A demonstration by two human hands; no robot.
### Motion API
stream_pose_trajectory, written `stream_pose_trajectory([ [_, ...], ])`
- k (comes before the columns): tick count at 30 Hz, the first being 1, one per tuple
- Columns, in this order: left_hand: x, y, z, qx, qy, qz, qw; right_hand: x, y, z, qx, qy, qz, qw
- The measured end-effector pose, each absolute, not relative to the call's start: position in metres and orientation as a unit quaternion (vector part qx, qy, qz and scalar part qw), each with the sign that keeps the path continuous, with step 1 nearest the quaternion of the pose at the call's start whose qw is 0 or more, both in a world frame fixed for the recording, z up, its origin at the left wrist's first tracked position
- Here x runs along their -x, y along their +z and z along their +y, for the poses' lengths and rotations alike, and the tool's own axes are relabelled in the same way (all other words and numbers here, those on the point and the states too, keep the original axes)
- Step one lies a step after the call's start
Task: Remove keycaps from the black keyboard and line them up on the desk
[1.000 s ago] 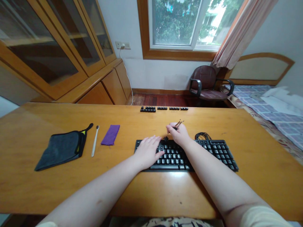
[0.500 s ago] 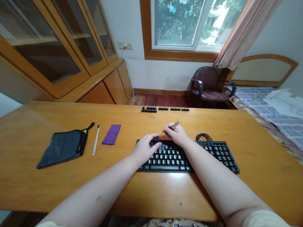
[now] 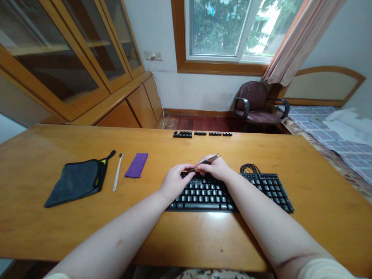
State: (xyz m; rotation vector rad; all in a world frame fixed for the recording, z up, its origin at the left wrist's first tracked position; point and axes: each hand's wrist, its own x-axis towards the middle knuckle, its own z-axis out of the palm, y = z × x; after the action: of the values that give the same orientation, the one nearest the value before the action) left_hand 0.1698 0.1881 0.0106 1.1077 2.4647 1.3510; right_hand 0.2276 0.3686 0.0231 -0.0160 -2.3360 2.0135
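A black keyboard [image 3: 203, 198] lies on the wooden desk below both hands. Over its upper left edge, my left hand [image 3: 176, 180] pinches a small black keycap [image 3: 192, 170] between thumb and fingers. My right hand [image 3: 216, 169] is closed around a wire keycap puller [image 3: 208, 161] with a dark middle and thin prongs sticking out to the upper right. The puller's other end meets the keycap at the left fingertips; the fingers partly hide this contact. My right forearm covers part of the keyboard's right half.
Several loose keycaps [image 3: 183, 134] stand in groups along the desk's far edge. To the left lie a purple cloth [image 3: 136, 165], a white toothbrush [image 3: 117, 174] and a folded grey towel [image 3: 74, 181]. A coiled black cable [image 3: 250, 168] sits behind the keyboard.
The keycap puller has tilted flatter, its prongs lower than before. My right hand has shifted slightly down, and the keycap in my left fingers has moved a little left.
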Motion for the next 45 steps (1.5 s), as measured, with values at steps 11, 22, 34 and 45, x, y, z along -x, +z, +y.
stream_pose_trajectory([
  [11, -0.171, 0.009, 0.188, -0.396, 0.437, 0.806, 0.048, -0.227, 0.026, 0.373, -0.067, 0.599, -0.796, 0.052],
  [22, -0.168, 0.005, 0.191, -0.337, 0.51, 0.789, 0.069, -0.225, 0.024, 0.367, -0.06, 0.611, -0.785, 0.087],
  [34, -0.168, 0.004, 0.191, -0.346, 0.509, 0.786, 0.057, -0.225, 0.019, 0.365, -0.037, 0.645, -0.762, 0.048],
  [45, -0.163, 0.007, 0.192, -0.341, 0.564, 0.747, 0.091, -0.225, 0.019, 0.365, -0.035, 0.634, -0.769, 0.074],
])
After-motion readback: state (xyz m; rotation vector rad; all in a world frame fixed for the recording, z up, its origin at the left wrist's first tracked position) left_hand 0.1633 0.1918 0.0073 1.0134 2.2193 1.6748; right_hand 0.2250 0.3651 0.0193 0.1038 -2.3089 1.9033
